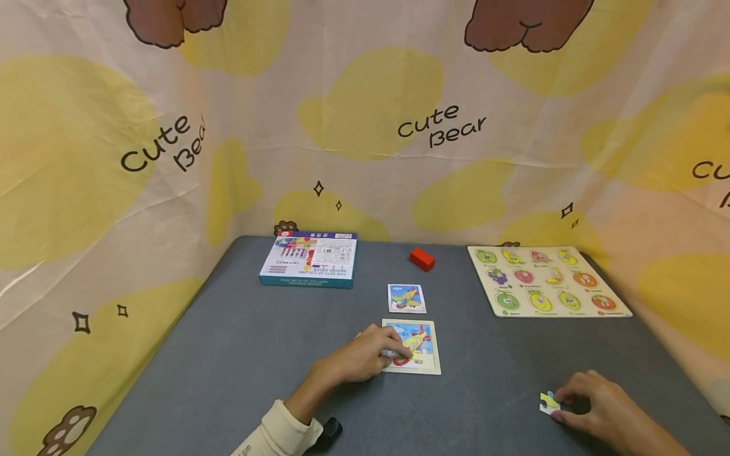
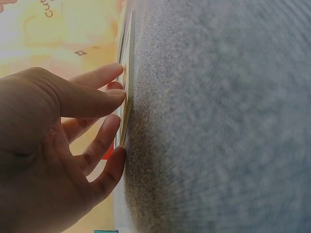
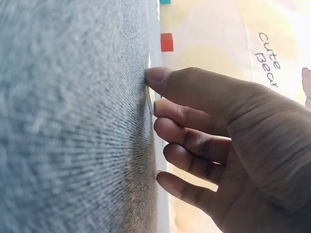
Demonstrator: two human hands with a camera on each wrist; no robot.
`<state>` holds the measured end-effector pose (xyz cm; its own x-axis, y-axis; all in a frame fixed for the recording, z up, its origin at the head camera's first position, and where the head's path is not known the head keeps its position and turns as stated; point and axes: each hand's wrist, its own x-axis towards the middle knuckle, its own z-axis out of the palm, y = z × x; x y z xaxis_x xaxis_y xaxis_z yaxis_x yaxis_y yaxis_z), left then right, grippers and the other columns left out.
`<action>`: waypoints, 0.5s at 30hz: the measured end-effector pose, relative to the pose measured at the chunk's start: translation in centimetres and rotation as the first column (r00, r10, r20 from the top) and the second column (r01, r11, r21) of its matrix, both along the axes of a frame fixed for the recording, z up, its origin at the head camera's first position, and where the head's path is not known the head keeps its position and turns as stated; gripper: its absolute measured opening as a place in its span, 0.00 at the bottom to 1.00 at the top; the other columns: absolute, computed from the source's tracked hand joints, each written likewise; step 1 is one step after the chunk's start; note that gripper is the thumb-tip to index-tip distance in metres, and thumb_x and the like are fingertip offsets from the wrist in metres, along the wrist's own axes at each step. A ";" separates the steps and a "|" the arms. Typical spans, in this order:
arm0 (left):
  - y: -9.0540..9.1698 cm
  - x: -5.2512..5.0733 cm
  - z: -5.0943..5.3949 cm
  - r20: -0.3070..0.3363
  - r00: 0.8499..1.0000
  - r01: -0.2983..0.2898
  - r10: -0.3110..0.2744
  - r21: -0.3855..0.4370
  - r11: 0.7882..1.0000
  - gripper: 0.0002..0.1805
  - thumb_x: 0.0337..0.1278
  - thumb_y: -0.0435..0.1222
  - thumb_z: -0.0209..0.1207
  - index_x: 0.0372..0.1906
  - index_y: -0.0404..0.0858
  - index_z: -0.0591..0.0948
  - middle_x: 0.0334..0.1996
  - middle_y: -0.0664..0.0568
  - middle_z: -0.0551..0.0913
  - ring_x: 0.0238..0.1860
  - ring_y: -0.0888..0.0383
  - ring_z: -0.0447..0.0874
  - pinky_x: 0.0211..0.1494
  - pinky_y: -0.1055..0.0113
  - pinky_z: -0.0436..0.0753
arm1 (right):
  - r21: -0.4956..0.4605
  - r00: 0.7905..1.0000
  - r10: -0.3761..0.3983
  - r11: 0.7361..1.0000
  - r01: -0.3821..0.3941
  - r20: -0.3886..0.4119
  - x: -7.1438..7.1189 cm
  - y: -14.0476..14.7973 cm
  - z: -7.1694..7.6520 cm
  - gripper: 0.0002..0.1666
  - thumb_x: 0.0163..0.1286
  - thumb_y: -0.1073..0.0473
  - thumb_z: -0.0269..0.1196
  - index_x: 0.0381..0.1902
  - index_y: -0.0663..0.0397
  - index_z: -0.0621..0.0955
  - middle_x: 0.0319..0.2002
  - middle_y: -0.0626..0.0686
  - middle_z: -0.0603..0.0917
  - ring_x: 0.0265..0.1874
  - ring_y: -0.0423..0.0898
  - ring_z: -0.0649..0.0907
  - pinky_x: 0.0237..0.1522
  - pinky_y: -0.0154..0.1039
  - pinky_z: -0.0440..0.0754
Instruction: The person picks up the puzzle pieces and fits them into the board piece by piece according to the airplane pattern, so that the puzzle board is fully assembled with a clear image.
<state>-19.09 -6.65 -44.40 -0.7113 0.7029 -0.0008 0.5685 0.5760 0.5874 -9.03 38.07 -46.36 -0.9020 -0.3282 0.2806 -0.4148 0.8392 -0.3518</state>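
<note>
My left hand (image 1: 365,354) rests its fingers (image 2: 112,99) on the left part of a wooden-framed jigsaw puzzle (image 1: 436,358) with a yellow and red airplane on blue. The frame lies flat on the table, partly covered by that hand. Farther right, my right hand (image 1: 604,405) pinches a small puzzle piece (image 1: 549,403) between thumb and fingers, low at the table surface. White, yellow and a bit of blue show on the piece. From the right wrist it appears as a thin edge (image 3: 149,99) by the thumb tip. Just behind the frame lies a matching airplane picture card (image 1: 407,298).
A red block (image 1: 422,259) sits toward the back. At the back left lies a flat printed box (image 1: 308,259). A fruit-picture board (image 1: 550,282) lies at the back right. Patterned cloth (image 1: 365,126) surrounds the dark table (image 1: 239,354). A small black object (image 1: 329,434) is by the left sleeve.
</note>
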 end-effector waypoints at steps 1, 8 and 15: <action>0.0 0.0 0.0 -0.001 1.000 0.001 -0.001 0.001 1.000 0.23 0.69 0.24 0.60 0.56 0.51 0.91 0.52 0.61 0.84 0.50 0.62 0.71 0.56 0.63 0.71 | 0.002 1.000 -0.005 1.000 0.005 0.002 0.1 0.0 0.0 0.17 0.45 0.57 0.85 0.28 0.39 0.86 0.28 0.27 0.76 0.31 0.26 0.71 0.31 0.34 0.70; 0.0 0.0 -0.1 0.000 1.000 -0.002 0.002 0.001 1.000 0.23 0.69 0.24 0.60 0.56 0.52 0.91 0.53 0.61 0.84 0.50 0.62 0.71 0.55 0.64 0.71 | -0.015 0.999 -0.019 1.000 0.019 -0.026 0.1 -0.3 -0.2 0.20 0.42 0.59 0.86 0.27 0.37 0.85 0.28 0.27 0.75 0.31 0.25 0.71 0.31 0.33 0.70; 0.0 0.0 -0.1 -0.008 1.000 -0.002 0.002 0.005 1.000 0.23 0.68 0.24 0.60 0.56 0.50 0.91 0.53 0.60 0.84 0.50 0.62 0.71 0.54 0.65 0.71 | -0.013 0.998 -0.047 0.999 0.047 -0.041 0.1 -0.8 -0.2 0.20 0.41 0.58 0.86 0.26 0.35 0.84 0.28 0.27 0.74 0.30 0.26 0.70 0.30 0.34 0.71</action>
